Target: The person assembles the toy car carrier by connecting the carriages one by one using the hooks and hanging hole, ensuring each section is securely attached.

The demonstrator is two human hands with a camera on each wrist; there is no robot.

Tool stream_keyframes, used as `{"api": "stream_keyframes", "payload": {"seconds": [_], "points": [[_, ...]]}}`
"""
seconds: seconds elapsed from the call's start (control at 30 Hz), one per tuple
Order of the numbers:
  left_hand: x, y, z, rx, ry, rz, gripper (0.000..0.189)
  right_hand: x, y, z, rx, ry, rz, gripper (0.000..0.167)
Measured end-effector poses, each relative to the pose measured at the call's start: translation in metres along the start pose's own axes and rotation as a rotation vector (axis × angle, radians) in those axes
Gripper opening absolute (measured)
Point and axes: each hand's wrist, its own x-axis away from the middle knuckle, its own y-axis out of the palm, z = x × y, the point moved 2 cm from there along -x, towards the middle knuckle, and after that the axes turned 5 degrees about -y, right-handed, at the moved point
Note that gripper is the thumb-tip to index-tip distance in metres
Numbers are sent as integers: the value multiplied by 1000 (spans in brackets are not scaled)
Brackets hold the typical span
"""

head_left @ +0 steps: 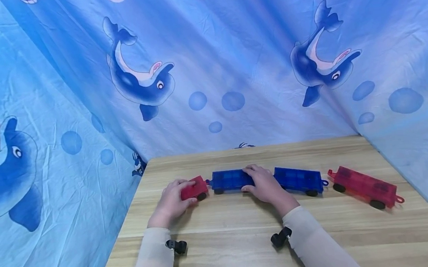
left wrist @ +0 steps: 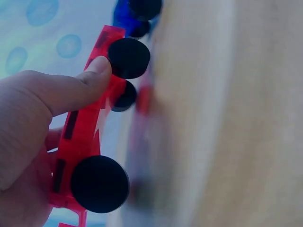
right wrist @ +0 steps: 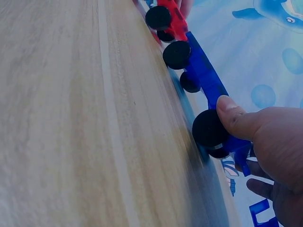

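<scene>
At centre, your left hand (head_left: pixel 172 200) grips the left red car (head_left: pixel 200 187), your right hand (head_left: pixel 266 185) the nearer blue car (head_left: pixel 228 180); they meet, perhaps hooked. Rightward, the second blue car (head_left: pixel 298 179) and right red car (head_left: pixel 364 184) remain unjoined.

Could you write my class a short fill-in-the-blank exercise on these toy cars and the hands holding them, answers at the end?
The left hand holds a toy car coloured ____.
The right hand holds another car coloured ____.
The head view shows ____ cars in all.
The visible wheels are all ____.
Missing words: red; blue; four; black.
</scene>
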Motion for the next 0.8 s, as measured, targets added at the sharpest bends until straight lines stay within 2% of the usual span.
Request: {"api": "stream_keyframes", "payload": {"seconds": [0.8], "points": [[1,2,-5,8,-11,-2,67,0,2,0,5,-5,-8,74]]}}
